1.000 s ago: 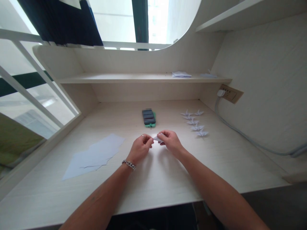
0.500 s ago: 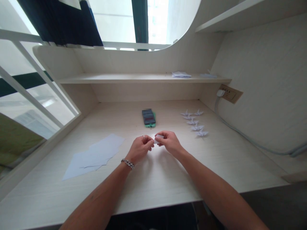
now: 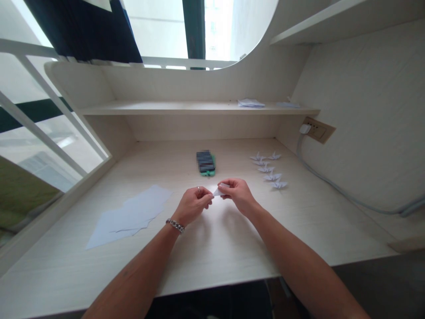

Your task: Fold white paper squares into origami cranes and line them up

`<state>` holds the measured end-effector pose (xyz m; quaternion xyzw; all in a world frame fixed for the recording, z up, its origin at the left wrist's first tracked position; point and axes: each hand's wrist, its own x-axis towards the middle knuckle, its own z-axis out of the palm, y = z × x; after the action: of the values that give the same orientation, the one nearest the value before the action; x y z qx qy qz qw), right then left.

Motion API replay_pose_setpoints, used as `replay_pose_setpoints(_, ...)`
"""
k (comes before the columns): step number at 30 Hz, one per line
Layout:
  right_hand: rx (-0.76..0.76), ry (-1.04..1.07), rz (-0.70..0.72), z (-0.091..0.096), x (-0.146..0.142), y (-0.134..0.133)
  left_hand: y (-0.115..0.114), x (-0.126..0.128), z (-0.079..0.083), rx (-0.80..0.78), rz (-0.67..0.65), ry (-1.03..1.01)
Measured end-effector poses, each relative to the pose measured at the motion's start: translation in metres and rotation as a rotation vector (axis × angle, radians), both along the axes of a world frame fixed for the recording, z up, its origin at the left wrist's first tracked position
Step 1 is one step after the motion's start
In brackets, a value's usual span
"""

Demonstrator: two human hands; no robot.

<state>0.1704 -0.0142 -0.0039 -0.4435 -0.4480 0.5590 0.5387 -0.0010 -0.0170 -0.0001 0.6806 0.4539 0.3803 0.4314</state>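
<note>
Between my two hands, just above the desk, is a small folded piece of white paper (image 3: 217, 192). My left hand (image 3: 195, 203), with a ring and a chain bracelet, pinches its narrow left tip. My right hand (image 3: 237, 193) grips the wider right part between thumb and fingers, which hide some of it. Several white folded paper cranes (image 3: 272, 177) stand in a loose column to the right of my hands. Loose sheets of white paper (image 3: 139, 208) lie overlapping on the left.
Behind my hands lies a blurred dark object with a green edge (image 3: 206, 163). Folded papers (image 3: 251, 103) rest on the shelf (image 3: 186, 110). A plug sits in the wall socket (image 3: 319, 130), its grey cable (image 3: 348, 195) running along the right wall. The desk's front edge is near my forearms.
My right hand has shifted slightly right and up, a little farther from the left. More of the paper's pointed left end shows between them. The left hand has hardly moved.
</note>
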Motion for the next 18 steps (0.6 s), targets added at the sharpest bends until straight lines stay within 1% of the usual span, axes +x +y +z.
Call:
replay_pose_setpoints(5, -0.008, 0.011, -0.007, 0.0009, 0.0027, 0.0011, -0.0002, -0.0003, 0.0012, -0.034, -0.006, -0.025)
replay_pose_setpoints(9, 0.011, -0.03, -0.091, -0.0021, 0.0072, 0.0043, -0.0015, -0.0011, 0.0019, -0.078, 0.013, -0.061)
replay_pose_setpoints(10, 0.023, -0.055, -0.088, -0.0035, 0.007, 0.0045, -0.0017, -0.001, 0.0016, -0.077, 0.02, -0.062)
replay_pose_setpoints(14, 0.088, -0.136, 0.026, -0.0084, 0.0002, 0.0027, -0.0015, 0.0, -0.0007, -0.055, -0.011, -0.029)
replay_pose_setpoints(16, 0.096, -0.131, 0.036, -0.0088, -0.002, 0.002, -0.0013, 0.0, -0.0014, -0.046, -0.027, -0.012)
replay_pose_setpoints(18, 0.079, -0.094, 0.015, -0.0073, -0.0001, 0.0029, -0.0012, -0.0005, -0.0014, -0.05, -0.024, 0.0)
